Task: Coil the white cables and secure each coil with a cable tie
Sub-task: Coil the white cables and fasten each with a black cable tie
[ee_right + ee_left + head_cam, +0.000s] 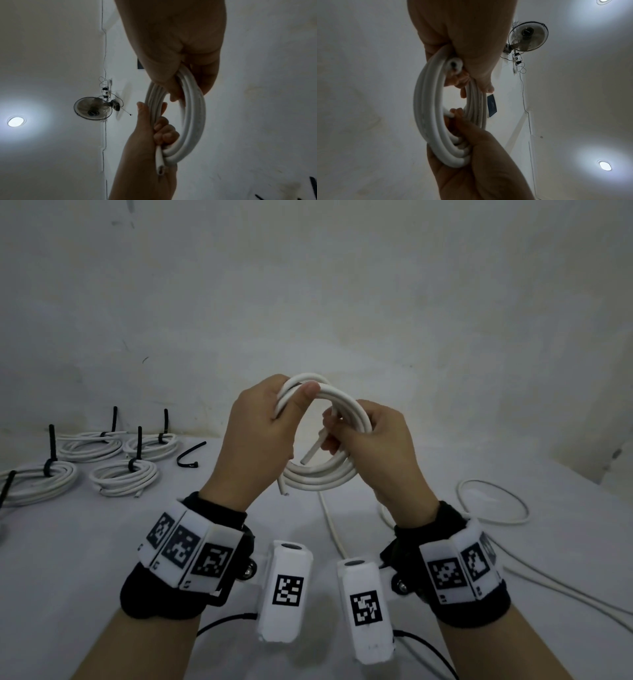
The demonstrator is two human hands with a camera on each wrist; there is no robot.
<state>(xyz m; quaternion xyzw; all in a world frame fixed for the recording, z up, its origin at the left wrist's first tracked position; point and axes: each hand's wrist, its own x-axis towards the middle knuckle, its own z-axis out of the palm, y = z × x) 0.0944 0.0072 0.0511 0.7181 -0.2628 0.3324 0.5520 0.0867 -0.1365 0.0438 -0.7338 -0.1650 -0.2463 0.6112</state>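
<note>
A white cable coil of several loops hangs in the air between both hands, above the table. My left hand grips its upper left part, thumb pressed over the loops. One cut cable end sticks out below that hand. My right hand grips the coil's right side, and its fingers hold the other free end inside the loop. The left wrist view shows the coil edge-on, left hand above, right hand below. In the right wrist view the coil runs between right hand and left hand.
Several tied coils with upright black cable ties lie at the table's left. A loose black cable tie lies beside them. Loose white cables sprawl over the right side, and one cable runs under the hands. A wall stands close behind.
</note>
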